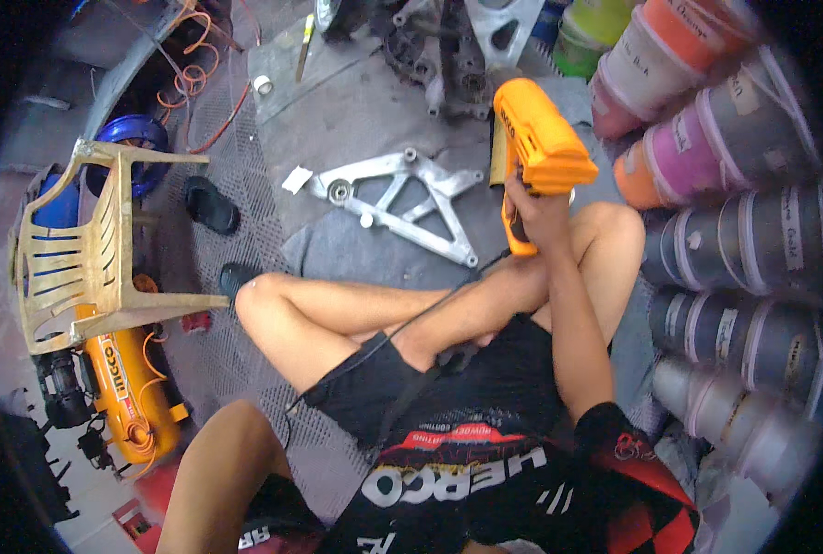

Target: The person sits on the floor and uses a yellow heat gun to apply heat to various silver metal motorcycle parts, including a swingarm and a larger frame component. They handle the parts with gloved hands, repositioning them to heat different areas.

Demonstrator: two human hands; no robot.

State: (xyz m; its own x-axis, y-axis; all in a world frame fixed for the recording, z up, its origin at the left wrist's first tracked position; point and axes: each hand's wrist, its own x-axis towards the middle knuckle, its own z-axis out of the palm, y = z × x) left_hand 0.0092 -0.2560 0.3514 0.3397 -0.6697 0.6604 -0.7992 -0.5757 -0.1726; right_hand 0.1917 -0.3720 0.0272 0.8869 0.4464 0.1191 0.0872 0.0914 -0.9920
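The fingers (515, 198) of the right hand (544, 218) are closed around the grip of the orange gun (543, 137), just right of the frame (410, 231) and apart from it; the left hand is out of view, its fingers impossible to tell. The frame lies leftward of the right hand, the nearer one in view, its long axis slanting from far left to near right.

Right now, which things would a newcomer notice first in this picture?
A bright orange gun-shaped plastic tool in the right hand, right of centre, stands out first. Beyond the crossed legs lies a silver metal frame with triangular openings. Coloured plastic tubs are stacked along the right side.
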